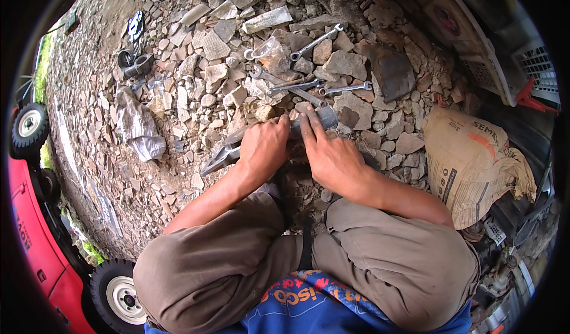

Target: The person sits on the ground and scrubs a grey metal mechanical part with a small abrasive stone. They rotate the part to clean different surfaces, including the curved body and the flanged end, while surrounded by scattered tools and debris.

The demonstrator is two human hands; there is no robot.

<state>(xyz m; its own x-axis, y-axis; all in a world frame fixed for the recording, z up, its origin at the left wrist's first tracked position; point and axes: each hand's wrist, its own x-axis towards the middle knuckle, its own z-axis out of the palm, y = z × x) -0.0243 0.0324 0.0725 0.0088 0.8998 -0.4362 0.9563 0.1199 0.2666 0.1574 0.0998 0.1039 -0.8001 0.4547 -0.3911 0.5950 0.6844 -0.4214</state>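
Note:
Across the front of my knees lies a long grey metal part (223, 158) with a forked, pointed left end and a thicker round right end. My left hand (265, 145) is closed around its middle. My right hand (333, 158) is on it near the round end, index and middle fingers stretched over the top; its thumb is mostly hidden. Just beyond the hands, several wrenches lie on the rubble, among them a combination wrench (317, 42) and a shorter wrench (349, 88). A crumpled clear plastic bag (272, 54) rests beside them.
Broken stone and tile rubble (196, 85) covers the ground. At right are a brown paper sack (469, 162), a dark flat piece (392, 73) and plastic crates (536, 67). At left are a dirty cloth-like wrapper (138, 126), black ring-shaped parts (135, 64) and a red vehicle (44, 239).

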